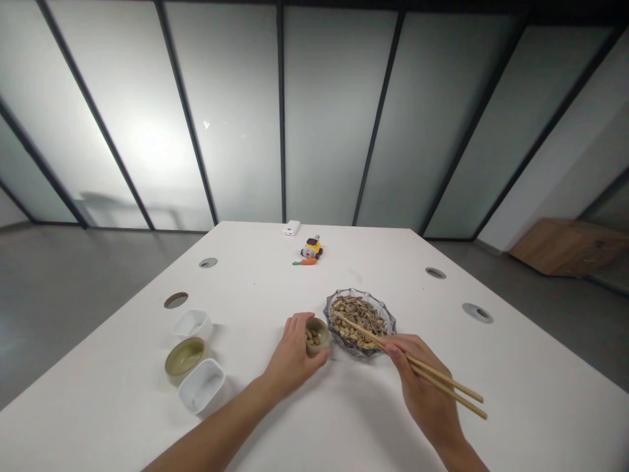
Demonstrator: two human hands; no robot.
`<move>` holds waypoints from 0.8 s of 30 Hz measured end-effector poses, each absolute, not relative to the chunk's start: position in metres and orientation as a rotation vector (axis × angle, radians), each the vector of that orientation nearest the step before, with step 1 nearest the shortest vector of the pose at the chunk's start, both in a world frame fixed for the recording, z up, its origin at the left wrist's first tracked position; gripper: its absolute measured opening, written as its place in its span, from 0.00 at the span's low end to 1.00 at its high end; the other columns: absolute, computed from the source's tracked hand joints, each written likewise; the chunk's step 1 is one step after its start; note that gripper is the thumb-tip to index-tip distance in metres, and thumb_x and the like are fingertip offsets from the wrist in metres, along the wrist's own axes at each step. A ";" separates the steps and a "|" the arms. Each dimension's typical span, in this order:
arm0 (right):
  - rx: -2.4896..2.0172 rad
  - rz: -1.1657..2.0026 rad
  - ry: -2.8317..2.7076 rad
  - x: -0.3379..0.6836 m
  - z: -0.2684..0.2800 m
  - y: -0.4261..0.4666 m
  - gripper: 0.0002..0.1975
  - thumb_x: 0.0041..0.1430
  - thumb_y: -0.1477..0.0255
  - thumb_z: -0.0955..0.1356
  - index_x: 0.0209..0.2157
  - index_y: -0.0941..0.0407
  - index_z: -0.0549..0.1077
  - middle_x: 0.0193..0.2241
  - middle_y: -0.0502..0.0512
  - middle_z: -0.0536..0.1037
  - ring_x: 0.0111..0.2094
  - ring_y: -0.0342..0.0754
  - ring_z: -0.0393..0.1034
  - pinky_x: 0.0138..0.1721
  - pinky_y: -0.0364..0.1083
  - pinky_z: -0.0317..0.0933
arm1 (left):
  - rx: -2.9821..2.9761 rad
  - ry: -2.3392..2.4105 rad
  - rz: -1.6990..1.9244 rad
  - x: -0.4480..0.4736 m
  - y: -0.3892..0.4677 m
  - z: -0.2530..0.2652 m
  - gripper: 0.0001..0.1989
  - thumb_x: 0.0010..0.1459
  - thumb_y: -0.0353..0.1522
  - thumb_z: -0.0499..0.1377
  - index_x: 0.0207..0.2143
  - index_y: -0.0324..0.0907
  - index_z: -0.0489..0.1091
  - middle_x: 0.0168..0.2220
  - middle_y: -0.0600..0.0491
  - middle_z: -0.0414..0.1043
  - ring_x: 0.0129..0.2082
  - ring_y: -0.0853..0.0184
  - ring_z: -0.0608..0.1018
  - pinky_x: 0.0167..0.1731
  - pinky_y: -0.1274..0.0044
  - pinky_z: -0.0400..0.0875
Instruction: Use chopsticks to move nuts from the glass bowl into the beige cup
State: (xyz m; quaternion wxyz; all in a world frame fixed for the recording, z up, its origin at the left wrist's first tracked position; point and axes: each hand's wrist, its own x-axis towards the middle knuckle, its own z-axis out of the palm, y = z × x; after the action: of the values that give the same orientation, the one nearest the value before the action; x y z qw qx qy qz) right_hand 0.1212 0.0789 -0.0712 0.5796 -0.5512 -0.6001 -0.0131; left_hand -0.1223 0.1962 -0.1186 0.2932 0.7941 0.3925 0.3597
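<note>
Left hand (pixel 295 354) gripping small cup (pixel 317 335) at table (pixel 255 275) centre. Right hand (pixel 417 370), fingers clamping chopsticks (pixel 407 357), tips probing seeds in glass dish (pixel 361 321) at cup's 3 o'clock. Picking step likely; next calls for pinching one seed.

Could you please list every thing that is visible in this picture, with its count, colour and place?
glass dish: 1, clear, table centre, full of striped seeds
small cup: 1, olive, left of the dish, holds nuts
chopsticks: 2, wooden, tips over the dish
white bowls: 2, white, near left of the table
green bowl: 1, olive, between the white bowls
toy: 1, yellow, far side of the table
carrot: 1, orange, beside the toy
white box: 1, white, far edge
table: 1, white, has round holes
left hand: around the small cup
right hand: holds the chopsticks
</note>
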 end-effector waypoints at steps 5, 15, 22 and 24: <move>-1.207 0.055 -1.422 0.111 -0.060 0.074 0.15 0.78 0.57 0.71 0.39 0.46 0.88 0.36 0.53 0.88 0.36 0.50 0.85 0.38 0.45 0.80 | 2.108 1.035 0.975 -0.122 0.197 -0.121 0.33 0.57 0.31 0.70 0.63 0.46 0.67 0.59 0.43 0.74 0.61 0.51 0.77 0.65 0.56 0.75; -1.326 0.000 -1.426 0.125 -0.077 0.080 0.19 0.77 0.53 0.70 0.38 0.49 0.86 0.36 0.55 0.87 0.36 0.52 0.85 0.38 0.48 0.79 | 2.108 1.046 0.957 -0.123 0.196 -0.118 0.31 0.57 0.32 0.70 0.62 0.46 0.67 0.58 0.44 0.75 0.60 0.50 0.78 0.64 0.56 0.75; -1.336 0.119 -1.463 0.124 -0.083 0.084 0.21 0.77 0.52 0.70 0.37 0.50 0.87 0.36 0.56 0.87 0.37 0.53 0.84 0.40 0.49 0.80 | 2.119 1.028 0.974 -0.123 0.196 -0.117 0.31 0.57 0.32 0.69 0.63 0.47 0.67 0.59 0.44 0.75 0.60 0.50 0.78 0.64 0.56 0.75; -1.344 0.134 -1.463 0.124 -0.082 0.084 0.21 0.77 0.52 0.70 0.38 0.50 0.87 0.36 0.56 0.87 0.37 0.53 0.84 0.41 0.49 0.80 | 2.123 1.031 0.972 -0.123 0.196 -0.118 0.31 0.57 0.32 0.70 0.63 0.46 0.67 0.59 0.43 0.75 0.61 0.50 0.78 0.65 0.55 0.75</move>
State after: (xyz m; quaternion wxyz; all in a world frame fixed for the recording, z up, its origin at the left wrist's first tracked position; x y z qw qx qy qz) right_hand 0.1237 0.0839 -0.0821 0.5441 -0.5663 -0.6165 0.0564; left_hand -0.1233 0.1960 -0.1178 0.2905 0.7958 0.3867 0.3643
